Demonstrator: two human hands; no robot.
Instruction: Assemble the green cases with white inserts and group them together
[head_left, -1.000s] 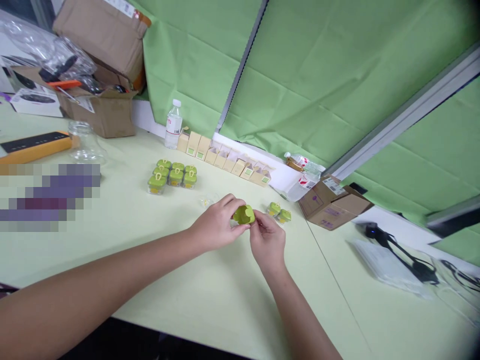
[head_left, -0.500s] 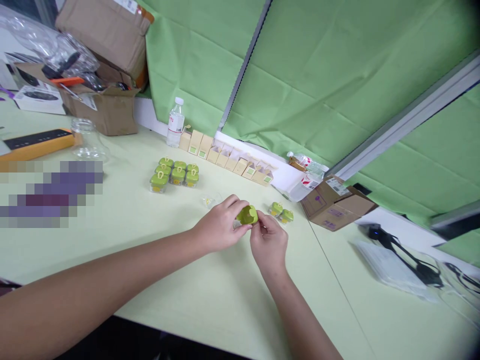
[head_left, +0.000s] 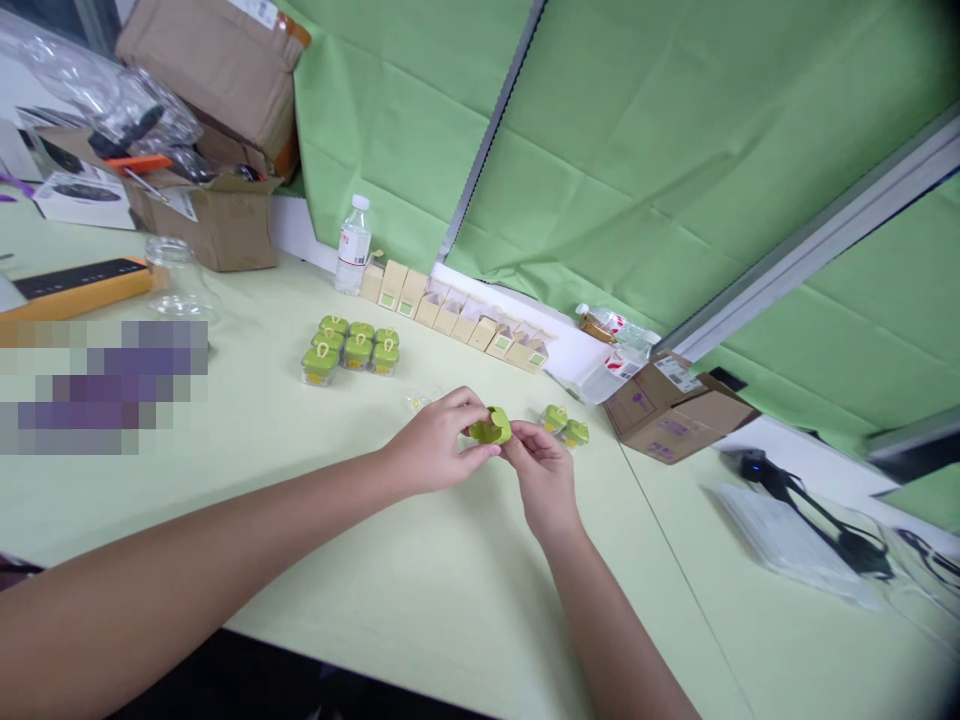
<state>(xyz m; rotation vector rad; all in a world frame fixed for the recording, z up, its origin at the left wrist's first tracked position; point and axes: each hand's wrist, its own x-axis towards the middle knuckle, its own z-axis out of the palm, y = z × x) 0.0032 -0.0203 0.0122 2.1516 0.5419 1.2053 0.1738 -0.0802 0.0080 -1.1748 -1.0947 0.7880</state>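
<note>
In the head view, my left hand (head_left: 429,446) is closed around a small green lid (head_left: 496,428), its hollow side turned toward me. My right hand (head_left: 549,478) touches the lid's right edge, thumb and index finger pinched there; its other fingers are loosely curled. Behind my left hand lies a small clear piece with a bit of yellow (head_left: 414,402), partly hidden. Small clear boxes with green lids and pale loops (head_left: 357,350) stand grouped at the left. Two more such green-lidded boxes (head_left: 565,427) sit just beyond my right hand.
Small beige cartons (head_left: 450,312) line the table's back edge, beside an upright water bottle (head_left: 352,248). A cardboard box (head_left: 675,405) and lying bottles (head_left: 619,360) are at the right. A glass jar (head_left: 176,280) and an open carton (head_left: 225,225) stand at the left.
The green lid has shifted slightly left and tilted in my left hand. My right hand's fingers have loosened and spread a little at the lid's edge.
</note>
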